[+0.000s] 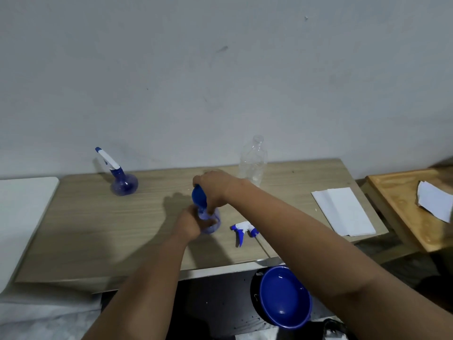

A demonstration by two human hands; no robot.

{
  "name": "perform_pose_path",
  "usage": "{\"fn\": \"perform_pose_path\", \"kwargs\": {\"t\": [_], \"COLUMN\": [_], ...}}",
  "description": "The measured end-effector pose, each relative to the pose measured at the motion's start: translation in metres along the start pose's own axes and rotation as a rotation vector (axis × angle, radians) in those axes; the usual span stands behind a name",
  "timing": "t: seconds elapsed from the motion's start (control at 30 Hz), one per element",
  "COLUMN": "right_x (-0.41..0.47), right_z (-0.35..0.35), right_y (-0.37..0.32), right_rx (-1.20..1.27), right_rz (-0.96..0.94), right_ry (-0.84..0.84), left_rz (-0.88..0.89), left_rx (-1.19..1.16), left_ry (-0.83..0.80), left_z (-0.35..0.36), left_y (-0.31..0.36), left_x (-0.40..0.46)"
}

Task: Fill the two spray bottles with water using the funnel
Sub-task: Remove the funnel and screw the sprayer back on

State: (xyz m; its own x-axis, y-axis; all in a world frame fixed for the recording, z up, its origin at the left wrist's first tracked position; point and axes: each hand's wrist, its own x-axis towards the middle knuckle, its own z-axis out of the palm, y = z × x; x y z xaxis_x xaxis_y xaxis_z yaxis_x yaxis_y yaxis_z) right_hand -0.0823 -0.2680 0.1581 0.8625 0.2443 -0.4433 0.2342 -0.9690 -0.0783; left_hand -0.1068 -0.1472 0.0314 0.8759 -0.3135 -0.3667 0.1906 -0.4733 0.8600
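Woodgrain table (98,229); round translucent-blue spray bottle (212,223) gripped.

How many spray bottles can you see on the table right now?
2: one capped spray bottle at the table's far left, one open bottle mid-table, held by the left hand. None seems hidden.

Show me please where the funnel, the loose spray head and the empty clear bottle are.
funnel (199,195): head view, on its blue cone.
loose spray head (241,229): head view, on its white-and-blue body.
clear bottle (253,163): head view, on its transparent body.
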Motion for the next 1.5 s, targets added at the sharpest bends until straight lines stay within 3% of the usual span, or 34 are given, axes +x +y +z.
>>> {"fn": "perform_pose_path", "kwargs": {"t": [0.13,0.27,0.37,0.6,0.83,1.13,1.23,1.4,1.5], "right_x": [-0.011,-0.038,-0.044,0.007,0.050,0.041,0.012,-0.025,-0.030], "right_z": [-0.014,-0.023,0.016,0.144,0.182,0.168,0.162,0.162,0.178], "right_y": [0.007,0.039,0.053,0.047,0.040,0.046,0.063,0.084,0.080], "right_rx": [0.044,0.538,0.933,1.253,1.272,0.726,0.565,0.410,0.394], "right_rz": [0.034,0.115,0.225,0.476,0.482,0.530,0.565,0.704,0.692], "right_ry": [0.027,0.273,0.467,0.565,0.502,0.421,0.307,-0.024,-0.042], "left_rz": [0.000,0.037,0.046,0.071,0.088,0.115,0.122,0.116,0.113], "left_rx": [0.114,0.125,0.121,0.178,0.136,0.118,0.099,0.069,0.058], "left_ry": [-0.011,-0.007,-0.019,0.031,0.053,0.029,0.017,-0.004,-0.012], "left_z": [-0.005,-0.016,-0.022,-0.032,-0.026,-0.025,-0.020,-0.007,0.002], "left_y": [0.000,-0.008,-0.011,-0.023,-0.044,-0.046,-0.042,-0.037,-0.036], "left_x": [0.001,-0.004,-0.010,-0.011,0.002,0.008,0.007,0.002,-0.003]}}
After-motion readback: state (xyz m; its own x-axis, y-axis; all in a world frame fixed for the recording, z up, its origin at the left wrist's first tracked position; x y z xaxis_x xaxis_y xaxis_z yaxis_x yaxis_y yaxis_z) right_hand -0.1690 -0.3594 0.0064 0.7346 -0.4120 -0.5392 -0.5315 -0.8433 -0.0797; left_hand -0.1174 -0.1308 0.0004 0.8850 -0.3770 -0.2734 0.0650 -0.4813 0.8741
